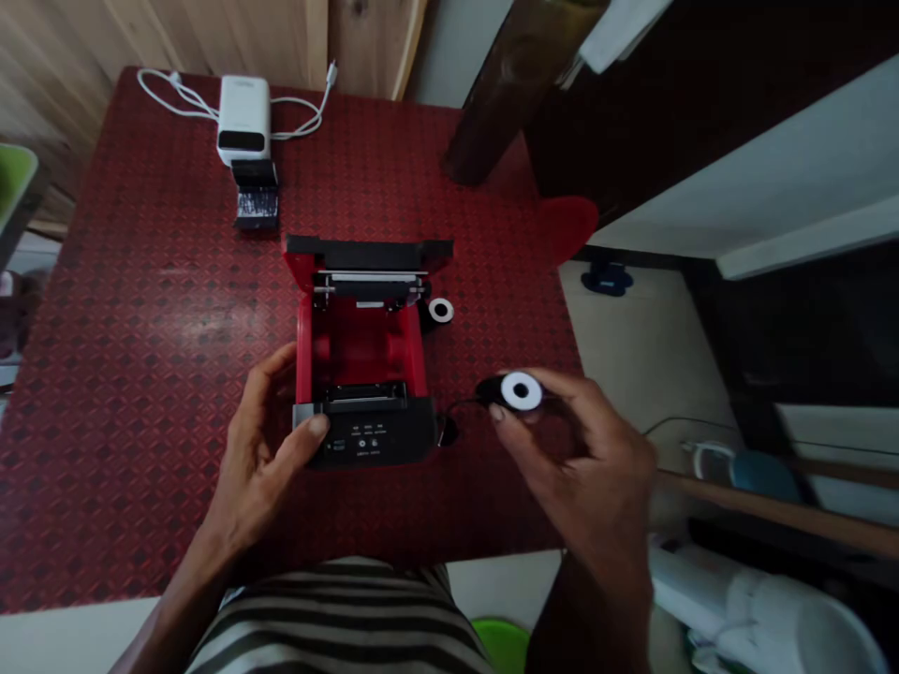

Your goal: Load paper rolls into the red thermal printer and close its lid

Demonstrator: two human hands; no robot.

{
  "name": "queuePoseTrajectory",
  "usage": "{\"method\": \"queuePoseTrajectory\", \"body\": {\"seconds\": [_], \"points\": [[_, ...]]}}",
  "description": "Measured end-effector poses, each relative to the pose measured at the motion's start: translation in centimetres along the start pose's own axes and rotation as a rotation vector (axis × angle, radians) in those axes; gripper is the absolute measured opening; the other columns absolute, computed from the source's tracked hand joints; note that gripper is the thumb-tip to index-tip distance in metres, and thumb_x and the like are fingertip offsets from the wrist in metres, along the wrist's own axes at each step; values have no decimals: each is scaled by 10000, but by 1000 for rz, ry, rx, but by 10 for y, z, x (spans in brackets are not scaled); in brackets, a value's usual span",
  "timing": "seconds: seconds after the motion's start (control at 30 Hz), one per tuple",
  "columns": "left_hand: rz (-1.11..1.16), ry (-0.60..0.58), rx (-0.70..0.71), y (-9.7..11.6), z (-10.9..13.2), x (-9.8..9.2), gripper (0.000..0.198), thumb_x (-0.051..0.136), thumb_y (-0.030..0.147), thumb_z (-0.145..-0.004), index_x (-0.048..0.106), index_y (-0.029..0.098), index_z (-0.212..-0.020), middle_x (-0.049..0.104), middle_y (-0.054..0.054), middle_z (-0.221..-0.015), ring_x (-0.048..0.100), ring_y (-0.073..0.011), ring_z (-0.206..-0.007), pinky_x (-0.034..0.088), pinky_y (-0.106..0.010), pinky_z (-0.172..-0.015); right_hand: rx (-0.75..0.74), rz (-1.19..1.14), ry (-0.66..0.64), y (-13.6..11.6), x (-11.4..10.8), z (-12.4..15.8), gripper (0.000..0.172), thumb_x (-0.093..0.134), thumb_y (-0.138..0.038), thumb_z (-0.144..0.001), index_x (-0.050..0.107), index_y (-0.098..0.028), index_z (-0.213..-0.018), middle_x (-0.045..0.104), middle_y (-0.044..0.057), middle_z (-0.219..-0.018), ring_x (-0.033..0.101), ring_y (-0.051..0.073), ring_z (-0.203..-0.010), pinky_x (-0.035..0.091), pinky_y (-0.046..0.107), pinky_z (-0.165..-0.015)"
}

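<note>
Printer: a red-and-black receipt printer [372, 435] sat at the middle of the desk [140, 328], its black lid [369, 251] hinged up toward 12 o'clock.

Compartment: the open bay [361, 346] was glossy red moulded plastic with a curved floor, and it held no visible roll; a metal-edged mechanism ran across its far end.

Desk: the top was dark red with a fine, pressed diamond texture.

Left hand: the left hand [263, 449] stood at the printer's 8 o'clock corner; its fingers [277, 370] were spread and curved beside the red wall, and the thumb rested on the grey front corner.

Right hand: the right hand [582, 459] hung over the desk at the printer's 3 o'clock, its fingers [500, 414] pinching a white ring-shaped disc [521, 391] with a black centre.

Disc: it was held between the fingertips, just clear of the desk, and a thin black cord [456, 405] curved away from its black backing toward the printer's front.

Second disc: a matching white ring [441, 311] lay at the printer's 2 o'clock, just beside the bay.

Farther off: at 11 o'clock sat a white box [243, 117] with a looped white cable [169, 98], and a black block [257, 201] lay just in front of it.
</note>
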State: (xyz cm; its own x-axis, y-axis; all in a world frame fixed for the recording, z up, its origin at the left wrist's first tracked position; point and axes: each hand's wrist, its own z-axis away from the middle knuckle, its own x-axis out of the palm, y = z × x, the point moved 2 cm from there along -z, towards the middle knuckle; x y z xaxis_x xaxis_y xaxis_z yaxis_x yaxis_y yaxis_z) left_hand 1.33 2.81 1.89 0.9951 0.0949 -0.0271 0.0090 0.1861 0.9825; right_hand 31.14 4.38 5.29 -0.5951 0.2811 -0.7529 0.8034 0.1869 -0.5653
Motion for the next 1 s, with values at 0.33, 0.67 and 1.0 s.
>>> {"method": "queuePoseTrajectory", "body": {"seconds": [0.33, 0.67, 1.0], "points": [[-137, 63, 32, 9, -1, 3, 625, 789, 528, -1020, 689, 312, -1598, 755, -53, -1586, 739, -333, -1417, 648, -432, -1144, 157, -168, -23, 40, 51, 39, 219, 732, -334, -997, 754, -285, -1210, 896, 71, -1142, 865, 285, -1019, 702, 453, -923], [-194, 49, 61, 9, -3, -4, 655, 796, 555, -1023, 703, 305, -1621, 787, -56, -1552, 739, -353, -1434, 665, -447, -1143, 164, -190, -22, 43, 50, 37, 218, 746, -308, -1006, 756, -281, -1222, 900, 73, -1136, 872, 286, -961, 713, 464, -900], [-194, 67, 111, 3, -4, -3, 680, 782, 604, -1017, 707, 278, -1609, 770, -89, -1565, 724, -380, -1447, 689, -473, -1100, -2, -277, -166, 8, 63, 49, 270, 694, -186, -1016, 743, -275, -1266, 891, 70, -1166, 868, 263, -1051, 717, 407, -947]]}}
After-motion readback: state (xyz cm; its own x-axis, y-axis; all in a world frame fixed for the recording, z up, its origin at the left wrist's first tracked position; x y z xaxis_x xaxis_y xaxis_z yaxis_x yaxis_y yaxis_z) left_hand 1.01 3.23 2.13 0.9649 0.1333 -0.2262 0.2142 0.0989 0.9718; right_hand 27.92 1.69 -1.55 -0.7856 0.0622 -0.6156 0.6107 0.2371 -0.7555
